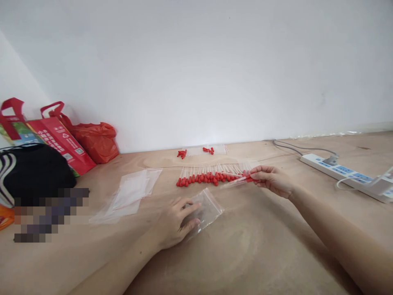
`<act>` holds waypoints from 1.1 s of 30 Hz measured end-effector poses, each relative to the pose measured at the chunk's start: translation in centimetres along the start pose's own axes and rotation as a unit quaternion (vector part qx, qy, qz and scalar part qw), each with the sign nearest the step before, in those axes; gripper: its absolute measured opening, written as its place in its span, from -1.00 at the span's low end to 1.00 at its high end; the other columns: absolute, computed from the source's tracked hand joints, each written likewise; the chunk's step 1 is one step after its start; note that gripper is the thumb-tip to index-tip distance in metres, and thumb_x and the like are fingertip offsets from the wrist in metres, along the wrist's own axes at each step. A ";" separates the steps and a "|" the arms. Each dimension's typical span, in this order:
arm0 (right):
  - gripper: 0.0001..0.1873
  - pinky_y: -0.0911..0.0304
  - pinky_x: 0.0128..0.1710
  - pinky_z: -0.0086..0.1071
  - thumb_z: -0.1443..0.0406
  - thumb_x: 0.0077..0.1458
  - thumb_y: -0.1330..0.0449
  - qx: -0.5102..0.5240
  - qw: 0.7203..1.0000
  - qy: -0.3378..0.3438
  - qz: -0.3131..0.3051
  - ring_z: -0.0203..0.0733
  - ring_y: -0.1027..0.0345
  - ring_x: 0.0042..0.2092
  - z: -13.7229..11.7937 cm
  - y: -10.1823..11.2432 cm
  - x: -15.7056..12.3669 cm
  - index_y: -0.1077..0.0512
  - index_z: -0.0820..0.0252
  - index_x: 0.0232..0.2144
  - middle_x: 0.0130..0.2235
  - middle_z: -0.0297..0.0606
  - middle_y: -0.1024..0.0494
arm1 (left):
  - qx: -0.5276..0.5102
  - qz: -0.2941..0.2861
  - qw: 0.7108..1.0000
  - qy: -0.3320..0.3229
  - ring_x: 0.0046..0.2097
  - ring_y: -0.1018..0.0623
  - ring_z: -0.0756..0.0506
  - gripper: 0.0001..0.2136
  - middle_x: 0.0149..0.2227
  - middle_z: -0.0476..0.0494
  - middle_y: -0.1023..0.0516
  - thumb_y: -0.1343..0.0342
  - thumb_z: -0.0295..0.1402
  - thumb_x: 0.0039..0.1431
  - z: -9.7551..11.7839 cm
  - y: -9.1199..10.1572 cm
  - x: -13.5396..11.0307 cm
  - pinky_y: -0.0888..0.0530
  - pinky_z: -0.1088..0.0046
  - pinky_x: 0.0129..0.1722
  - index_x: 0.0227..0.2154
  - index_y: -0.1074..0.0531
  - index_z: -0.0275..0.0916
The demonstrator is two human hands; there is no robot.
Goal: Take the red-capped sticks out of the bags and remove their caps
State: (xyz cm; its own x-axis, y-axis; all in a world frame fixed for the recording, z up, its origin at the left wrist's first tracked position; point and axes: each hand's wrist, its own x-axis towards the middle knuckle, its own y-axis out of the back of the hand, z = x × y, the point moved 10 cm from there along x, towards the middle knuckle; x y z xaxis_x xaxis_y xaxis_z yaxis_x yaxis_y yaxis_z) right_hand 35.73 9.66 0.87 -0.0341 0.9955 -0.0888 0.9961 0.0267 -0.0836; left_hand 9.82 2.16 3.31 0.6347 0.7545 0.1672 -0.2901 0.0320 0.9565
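Note:
Between the thumb and fingers of my right hand (272, 180) is a dropper (238, 181) with a red rubber bulb, its clear tube pointing left. I cannot make out whether more than one is held. Just left of that hand lies a row of similar droppers (201, 178), red bulbs toward me and thin tubes pointing to the wall. My left hand (178, 221) rests over the left end of a clear zip bag (209, 209), thumb and fingers curled on it. The bag's zip edge faces away to the right; part of it is hidden under the hand.
Flat clear bags (132, 190) overlap left of the row. Near the wall, loose red bulbs (181, 154) lie by another clear bag (221, 149). A white power strip (340, 172) with cables sits at right. Red bags (66, 141) and a black bag (39, 172) stand at left.

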 end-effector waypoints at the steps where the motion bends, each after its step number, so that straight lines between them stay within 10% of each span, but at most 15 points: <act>1: -0.77 -0.32 -0.48 -0.47 0.30 -0.29 -0.31 0.014 0.999 0.034 0.035 -0.35 -0.37 -0.48 -0.6 0.7 0.3 -0.36 0.21 -0.50 -0.46 -0.30 -0.51 | -0.008 0.017 1.000 -0.018 -0.05 -0.38 -0.17 -0.66 -0.06 -0.18 -0.38 0.14 -0.21 0.18 0.2 0.2 0.4 -0.30 0.18 -0.03 -0.01 -0.30 -0.13; 6: -0.71 -0.31 -0.49 -0.41 0.17 -0.24 -0.27 -0.007 0.959 0.167 0.229 -0.27 -0.39 -0.44 -1.7 2.8 0.7 -0.31 0.19 -0.47 -0.42 -0.26 -0.49 | -0.050 -0.070 0.984 -0.156 0.19 -0.10 -0.13 -0.62 0.15 -0.07 -0.17 0.10 -0.23 0.18 2.9 -1.6 1.5 -0.08 0.24 0.15 0.06 -0.20 -0.11; 11: -0.72 -0.30 -0.46 -0.36 0.11 -0.12 -0.14 -0.234 0.901 0.258 0.258 -0.26 -0.35 -0.46 -2.3 0.4 0.8 -0.40 0.20 -0.40 -0.42 -0.25 -0.47 | -0.039 -0.156 0.980 -0.117 0.23 0.01 -0.10 -0.57 0.22 -0.01 0.02 0.22 -0.13 0.21 3.3 -3.5 1.0 0.06 0.18 0.19 0.14 -0.02 -0.02; 20: -0.79 -0.29 -0.33 -0.35 0.20 0.02 -0.06 -0.430 0.785 0.398 0.200 -0.23 -0.36 -0.33 -3.1 -3.7 -0.2 -0.46 0.11 -0.37 -0.34 -0.24 -0.45 | 0.034 -0.084 0.991 0.095 0.23 0.02 -0.19 -0.48 0.23 -0.13 0.07 0.35 -0.02 0.19 0.4 -3.8 0.1 -0.01 0.09 0.14 0.15 0.00 -0.11; 33: -0.73 -0.25 -0.27 -0.31 0.10 0.02 -0.07 -0.459 0.774 0.398 0.180 -0.19 -0.32 -0.30 -2.8 -3.8 -0.1 -0.49 0.08 -0.39 -0.32 -0.23 -0.43 | -0.016 0.027 0.995 0.099 0.13 -0.21 -0.13 -0.62 0.11 -0.18 -0.24 0.18 -0.24 0.19 -4.7 -1.1 1.5 -0.15 0.24 0.10 0.03 -0.23 -0.23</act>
State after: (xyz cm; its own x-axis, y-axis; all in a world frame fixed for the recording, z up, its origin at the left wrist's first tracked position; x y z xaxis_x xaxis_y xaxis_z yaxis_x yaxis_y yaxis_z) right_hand 32.20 9.68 3.98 -0.0448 0.6851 0.7271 0.5801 -0.5747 0.5773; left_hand 7.70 6.29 1.40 0.4656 0.8695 0.1650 -0.3453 0.0069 0.9385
